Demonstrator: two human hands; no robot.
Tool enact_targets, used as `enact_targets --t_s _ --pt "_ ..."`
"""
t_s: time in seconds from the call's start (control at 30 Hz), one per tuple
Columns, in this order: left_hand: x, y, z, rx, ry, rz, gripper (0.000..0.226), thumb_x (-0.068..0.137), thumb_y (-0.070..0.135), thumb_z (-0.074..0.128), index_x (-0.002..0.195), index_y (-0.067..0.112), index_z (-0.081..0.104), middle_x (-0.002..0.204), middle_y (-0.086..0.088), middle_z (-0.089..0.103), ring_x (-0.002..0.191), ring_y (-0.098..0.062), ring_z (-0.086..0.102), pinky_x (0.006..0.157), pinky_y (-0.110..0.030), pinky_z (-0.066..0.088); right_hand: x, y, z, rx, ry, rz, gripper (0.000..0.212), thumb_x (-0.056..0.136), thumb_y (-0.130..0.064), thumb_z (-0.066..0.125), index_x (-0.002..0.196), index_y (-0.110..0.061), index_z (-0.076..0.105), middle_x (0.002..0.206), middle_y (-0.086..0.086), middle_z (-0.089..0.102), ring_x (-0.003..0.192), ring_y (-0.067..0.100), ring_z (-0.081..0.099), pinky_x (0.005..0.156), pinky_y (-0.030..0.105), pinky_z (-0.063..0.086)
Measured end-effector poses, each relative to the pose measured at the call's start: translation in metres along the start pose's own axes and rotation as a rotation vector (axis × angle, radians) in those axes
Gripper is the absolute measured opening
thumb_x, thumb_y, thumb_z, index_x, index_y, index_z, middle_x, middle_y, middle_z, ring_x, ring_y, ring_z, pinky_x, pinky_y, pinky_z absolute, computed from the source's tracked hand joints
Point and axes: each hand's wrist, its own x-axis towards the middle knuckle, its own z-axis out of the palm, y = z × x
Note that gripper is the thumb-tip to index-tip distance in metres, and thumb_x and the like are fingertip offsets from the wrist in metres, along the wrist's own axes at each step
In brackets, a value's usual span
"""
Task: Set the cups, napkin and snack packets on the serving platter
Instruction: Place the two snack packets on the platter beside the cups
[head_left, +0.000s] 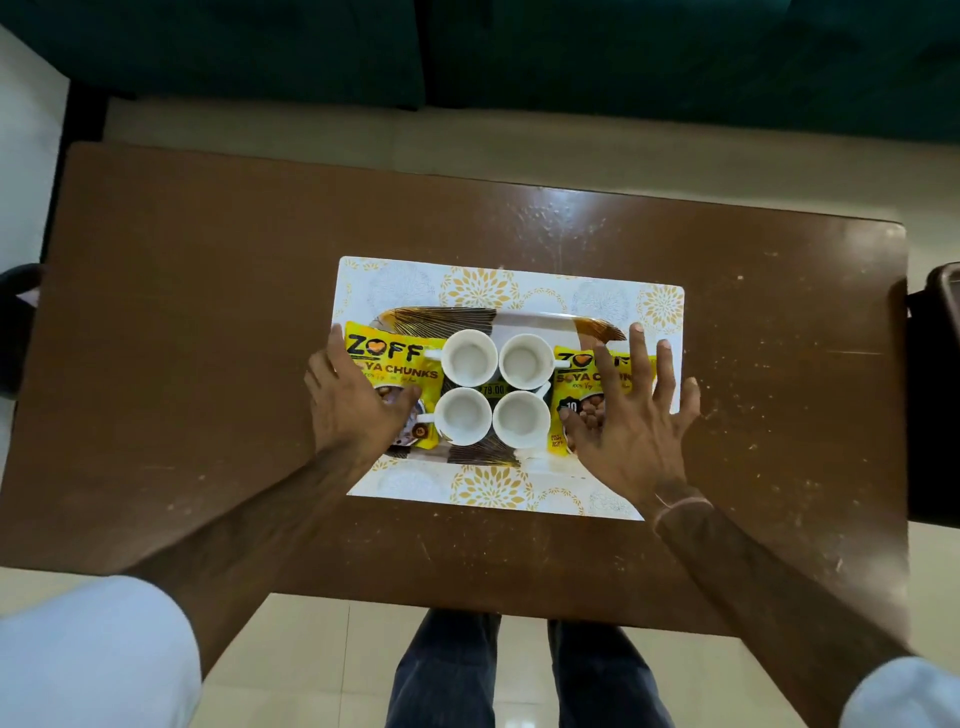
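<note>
Four white cups (493, 387) stand in a tight square on the platter (540, 319), which lies on a patterned mat (483, 286) on the brown table (208, 312). A yellow packet (395, 358) lies at their nine o'clock, another packet (576, 400) at three o'clock. The left hand (353, 410) rests curled over the first; the right hand (634, 415) hovers spread-fingered, gripping nothing.

This looks like a home sitting room. A low brown worktop (208, 322), scuffed and glossy like a coffee table, stands on pale glossy floor tiles (311, 665) in front of a dark green sofa (260, 47). On it lies a floral placemat (483, 286) with white tea cups (470, 356) and yellow snack packets (387, 358), things laid out for serving guests.
</note>
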Motion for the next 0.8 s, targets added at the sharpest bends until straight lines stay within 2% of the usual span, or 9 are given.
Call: enact_targets --t_s 0.07,0.13,0.23,0.3,0.43,0.8 --pt "0.0 -0.002 -0.001 0.149 0.042 0.108 0.118 0.067 0.052 0.08 0.155 0.019 0.011 0.156 -0.017 0.023 0.137 -0.04 0.029 0.102 -0.056 0.034 0.003 -0.003 0.004 -0.019 0.009 -0.024 0.079 0.088 -0.063 0.043 0.156 -0.034 0.017 0.169 0.001 -0.004 0.155 0.031 -0.005 0.112 0.069 0.007" --pt "0.003 -0.007 -0.004 0.254 0.013 0.304 0.101 0.079 0.055 0.068 0.157 0.027 0.009 0.164 -0.012 0.008 0.147 -0.04 0.015 0.107 -0.059 0.029 0.004 -0.003 0.009 -0.061 0.015 -0.036 0.072 0.094 -0.059 0.037 0.158 -0.032 0.015 0.169 0.001 -0.003 0.155 0.03 -0.004 0.114 0.069 0.006" --pt "0.007 -0.016 -0.003 0.396 -0.077 0.49 0.074 0.094 0.049 0.051 0.156 0.032 0.017 0.167 -0.008 0.002 0.151 -0.04 0.004 0.109 -0.06 0.027 0.003 -0.001 0.017 -0.132 0.007 -0.056 0.065 0.099 -0.055 0.025 0.158 -0.029 0.017 0.169 0.003 0.001 0.155 0.029 -0.002 0.116 0.066 0.004" --pt "0.007 -0.02 0.0 0.45 -0.119 0.496 0.063 0.098 0.05 0.041 0.156 0.032 0.022 0.167 -0.009 0.002 0.15 -0.041 0.002 0.111 -0.061 0.025 0.003 0.001 0.022 -0.131 0.003 -0.063 0.064 0.1 -0.055 0.021 0.159 -0.029 0.016 0.169 0.004 0.001 0.155 0.029 -0.002 0.117 0.065 0.002" --pt "0.009 -0.023 0.005 0.507 -0.143 0.478 0.06 0.1 0.054 0.026 0.156 0.032 0.021 0.166 -0.012 0.001 0.15 -0.042 0.0 0.112 -0.061 0.022 0.003 0.004 0.03 -0.142 0.016 -0.069 0.064 0.102 -0.055 0.021 0.159 -0.029 0.012 0.169 0.005 0.001 0.155 0.029 -0.003 0.118 0.064 0.002" --pt "0.009 -0.019 0.009 0.462 -0.197 0.477 0.066 0.098 0.05 0.034 0.156 0.022 0.022 0.165 -0.021 0.003 0.149 -0.047 -0.005 0.115 -0.059 0.018 0.004 0.005 0.028 -0.122 -0.038 -0.083 0.064 0.102 -0.057 0.021 0.159 -0.029 0.013 0.169 0.006 0.002 0.155 0.031 -0.003 0.118 0.065 0.008"
